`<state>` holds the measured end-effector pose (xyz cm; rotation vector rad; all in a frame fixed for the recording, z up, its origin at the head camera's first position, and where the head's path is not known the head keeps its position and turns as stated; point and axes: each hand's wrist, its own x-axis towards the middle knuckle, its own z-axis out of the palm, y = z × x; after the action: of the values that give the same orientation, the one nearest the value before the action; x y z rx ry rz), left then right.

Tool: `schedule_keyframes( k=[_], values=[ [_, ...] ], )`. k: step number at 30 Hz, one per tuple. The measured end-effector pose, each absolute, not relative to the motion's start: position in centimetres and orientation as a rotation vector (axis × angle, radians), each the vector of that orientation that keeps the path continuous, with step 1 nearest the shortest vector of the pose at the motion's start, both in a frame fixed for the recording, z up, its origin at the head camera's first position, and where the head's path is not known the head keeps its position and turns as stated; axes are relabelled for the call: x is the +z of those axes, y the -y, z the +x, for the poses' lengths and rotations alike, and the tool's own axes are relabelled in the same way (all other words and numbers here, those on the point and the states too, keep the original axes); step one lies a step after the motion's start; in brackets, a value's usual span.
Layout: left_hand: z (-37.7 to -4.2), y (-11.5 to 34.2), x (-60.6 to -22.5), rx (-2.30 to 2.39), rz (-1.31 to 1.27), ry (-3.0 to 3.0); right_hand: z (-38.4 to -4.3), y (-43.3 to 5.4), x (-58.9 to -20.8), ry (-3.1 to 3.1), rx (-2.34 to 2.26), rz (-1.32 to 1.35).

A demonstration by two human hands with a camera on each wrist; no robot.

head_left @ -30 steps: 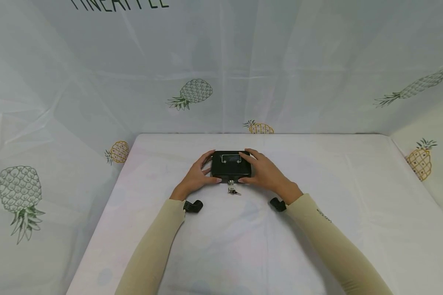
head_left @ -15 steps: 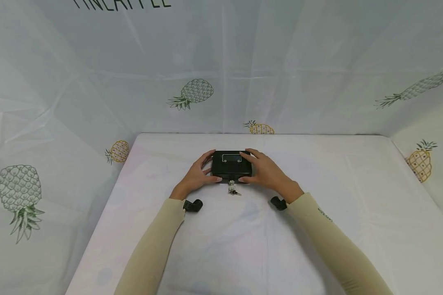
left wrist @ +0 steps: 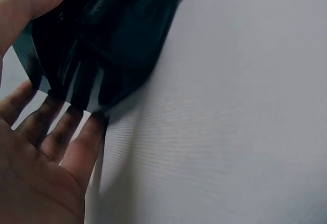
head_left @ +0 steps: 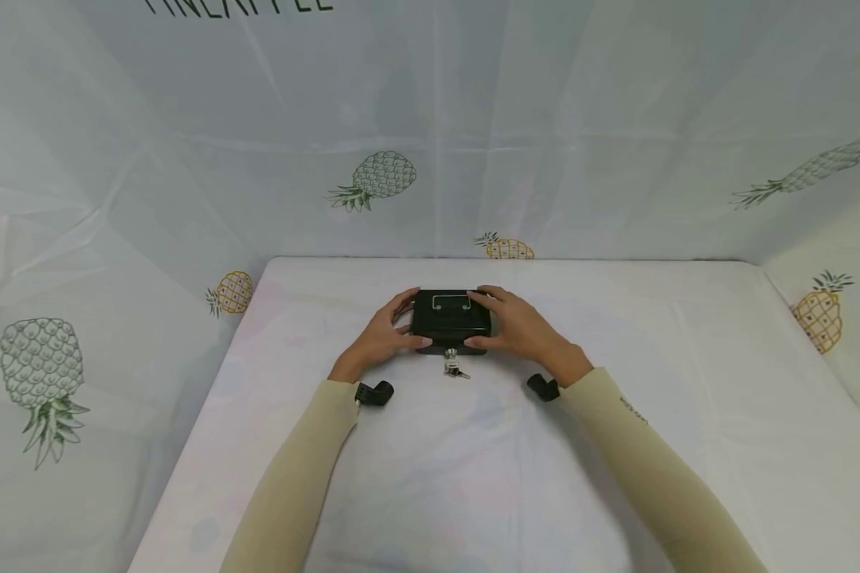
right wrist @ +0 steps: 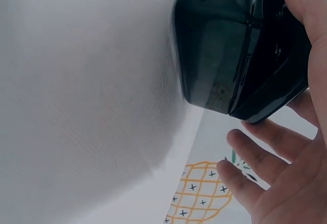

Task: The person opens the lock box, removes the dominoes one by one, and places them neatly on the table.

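Observation:
A black cash box [head_left: 450, 322] with a wire handle [head_left: 451, 302] on its lid sits on the white-covered table. Silver keys [head_left: 455, 371] hang from the lock at its front. My left hand [head_left: 381, 336] grips the left side, thumb at the front edge and fingers along the side. On the right, my right hand [head_left: 523, 326] holds the box with its thumb at the front and a finger over the lid. In the left wrist view, fingertips touch the box's glossy side [left wrist: 127, 35]. The right wrist view shows some fingers apart from the box [right wrist: 214, 45]. The lid's front looks slightly raised.
White cloth printed with pineapples [head_left: 385, 174] hangs behind the table [head_left: 616, 318] and at both sides. A small black camera sits on each wrist, the left one [head_left: 375, 394] and the right one [head_left: 543, 387].
The top of the cash box now looks tilted back, with more of the lid's front face showing and the handle foreshortened. Both hands keep their places on it.

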<state>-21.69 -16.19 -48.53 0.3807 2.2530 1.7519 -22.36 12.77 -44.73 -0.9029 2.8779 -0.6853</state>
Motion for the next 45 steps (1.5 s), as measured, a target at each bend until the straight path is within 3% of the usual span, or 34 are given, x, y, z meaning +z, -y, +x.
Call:
schedule_keyframes(
  k=[45],
  values=[
    [-22.9, 16.2, -47.2, 1.717, 0.32, -2.249, -24.3, -13.3, -43.8, -2.666, -0.949, -0.811]
  ],
)
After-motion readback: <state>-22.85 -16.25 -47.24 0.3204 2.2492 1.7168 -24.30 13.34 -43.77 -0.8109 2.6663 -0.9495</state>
